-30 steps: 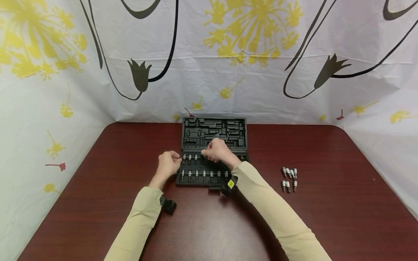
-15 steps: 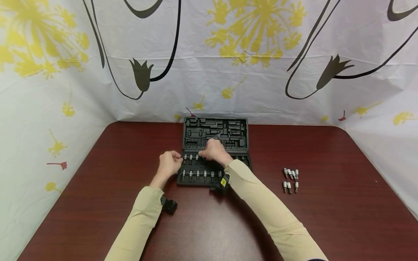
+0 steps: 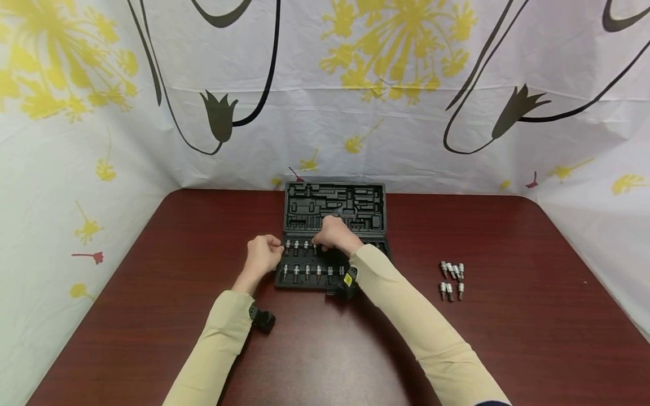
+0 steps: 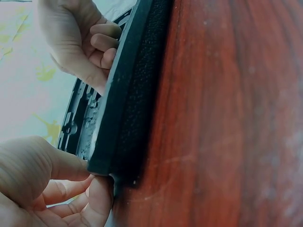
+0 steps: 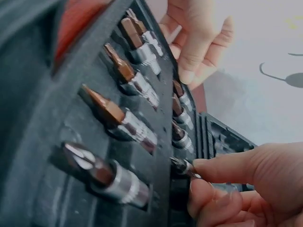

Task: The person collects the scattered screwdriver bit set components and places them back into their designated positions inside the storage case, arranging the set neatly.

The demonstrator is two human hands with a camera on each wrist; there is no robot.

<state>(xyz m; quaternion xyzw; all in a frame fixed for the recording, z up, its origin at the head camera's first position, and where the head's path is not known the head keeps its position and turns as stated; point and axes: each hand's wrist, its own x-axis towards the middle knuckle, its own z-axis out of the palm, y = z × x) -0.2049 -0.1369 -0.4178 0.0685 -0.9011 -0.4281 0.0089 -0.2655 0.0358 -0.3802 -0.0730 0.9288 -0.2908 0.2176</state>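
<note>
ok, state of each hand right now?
Left hand: closed, pinching a corner of the black plastic bit case.
Right hand: closed, pinching a small silver metal socket bit at the case.

The head view looks forward and down over the table, far enough back to take in both sleeves, the open case and the cloth behind. The left wrist view sits low and close, turned sideways, facing the case's outer wall, with the table filling its right part and the cloth at its left. The right wrist view, also tilted, looks from very near across the bits toward the left hand, sharing with the left wrist view the case, that hand and the right hand
</note>
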